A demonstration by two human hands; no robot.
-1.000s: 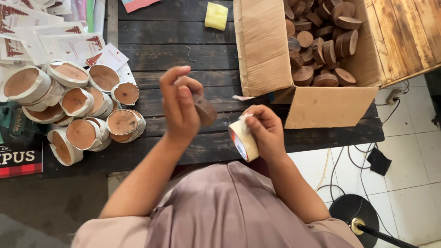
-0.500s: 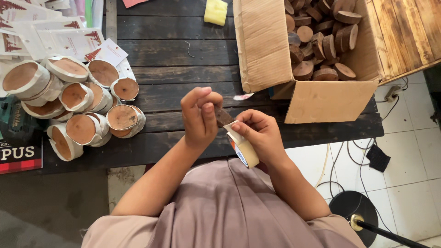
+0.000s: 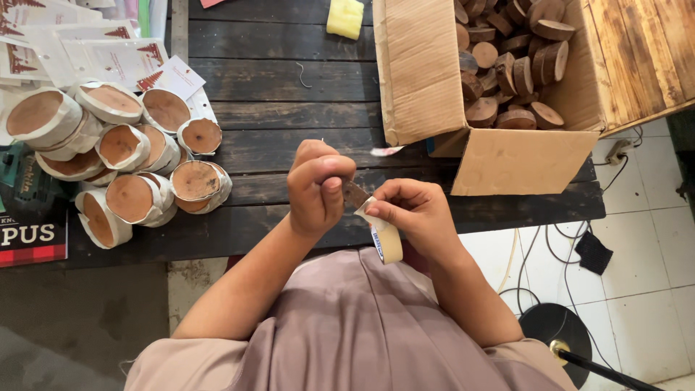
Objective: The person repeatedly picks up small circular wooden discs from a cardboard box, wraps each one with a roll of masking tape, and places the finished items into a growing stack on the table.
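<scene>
Nearest the body, the right hand is clamped on a tape roll. At its 9 o'clock the left hand, fingers pinched together, grips the pulled tape end. Risk: the strip may fold onto itself. At 10 o'clock lie wrapped wood slices; at 1 o'clock, the cardboard box.

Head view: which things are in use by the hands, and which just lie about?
In use:
left hand
right hand
tape roll
small brown piece

Lying about:
wrapped wood slices
cardboard box
yellow sponge
paper sheets
</scene>
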